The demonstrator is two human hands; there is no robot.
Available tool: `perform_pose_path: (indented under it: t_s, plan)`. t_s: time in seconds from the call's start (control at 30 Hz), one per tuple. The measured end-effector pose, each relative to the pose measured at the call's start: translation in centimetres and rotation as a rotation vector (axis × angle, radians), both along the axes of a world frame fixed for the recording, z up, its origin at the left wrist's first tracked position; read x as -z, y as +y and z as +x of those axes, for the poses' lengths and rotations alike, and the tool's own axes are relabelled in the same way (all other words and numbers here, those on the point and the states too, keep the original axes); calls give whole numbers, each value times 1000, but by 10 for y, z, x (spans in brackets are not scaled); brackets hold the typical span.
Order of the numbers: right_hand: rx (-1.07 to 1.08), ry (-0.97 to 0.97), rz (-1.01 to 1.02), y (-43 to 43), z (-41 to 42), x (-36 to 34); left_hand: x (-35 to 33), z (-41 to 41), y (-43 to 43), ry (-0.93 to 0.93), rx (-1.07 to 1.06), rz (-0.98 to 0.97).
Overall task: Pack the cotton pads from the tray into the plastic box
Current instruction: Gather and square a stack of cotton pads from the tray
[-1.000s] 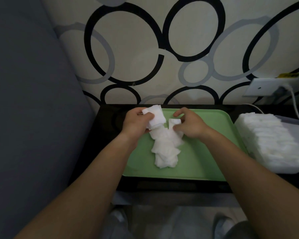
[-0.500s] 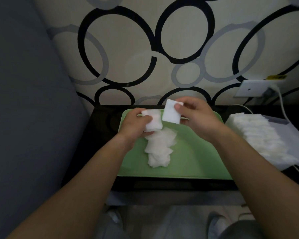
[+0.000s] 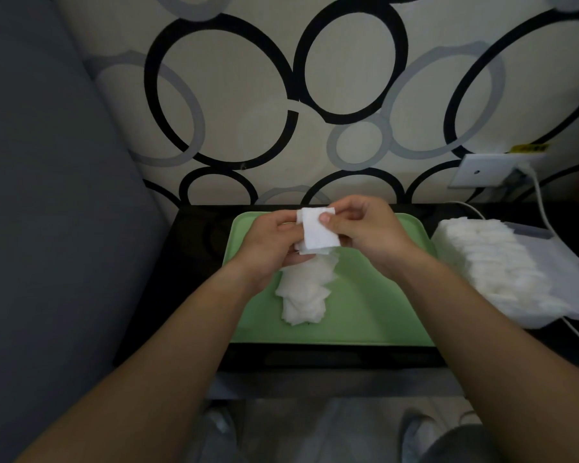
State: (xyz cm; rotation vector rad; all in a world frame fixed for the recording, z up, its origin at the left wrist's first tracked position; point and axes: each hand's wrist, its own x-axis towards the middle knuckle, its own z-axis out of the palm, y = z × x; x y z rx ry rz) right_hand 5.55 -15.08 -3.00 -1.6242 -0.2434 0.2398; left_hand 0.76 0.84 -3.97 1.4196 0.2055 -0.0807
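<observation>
Tray (image 3: 365, 312), one, green, lies long side across. One plastic box (image 3: 522, 320) holding rows of pads (image 3: 492, 262) sits just right of the tray. One loose heap (image 3: 306, 295) stretches front to back mid-tray. Above it, left hand (image 3: 268, 242) and right hand (image 3: 368, 232) both pinch one small stack (image 3: 316, 232), nearly upright.

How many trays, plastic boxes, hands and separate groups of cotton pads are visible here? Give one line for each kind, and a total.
Green tray: 1
Plastic box: 1
Hands: 2, left hand, right hand
Groups of cotton pads: 3, held stack, pile on the tray, rows in the box
Total: 7
</observation>
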Motion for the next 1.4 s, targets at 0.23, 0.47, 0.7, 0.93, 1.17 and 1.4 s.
perform_pose_path:
  t_s: [0.23, 0.47, 0.7, 0.93, 1.17, 1.4]
  plan:
    - [42, -51, -77, 3, 1, 3, -3, -2, 1, 17, 18, -33]
    - [103, -178, -312, 7, 8, 17, -1, -1, 2, -18, -60, 61]
    - [-101, -154, -991, -8, 19, 46, 3, 5, 22, 3, -289, 202]
    - [-143, -146, -1047, 6, 15, 47, 7, 6, 20, 2, -275, 210]
    - [-8, 56, -437, -3, 14, 34, 10, 7, 23, -8, -273, 219]
    - [-12, 274, 168, -13, 7, 3, 11, 5, 24, 10, -261, 169]
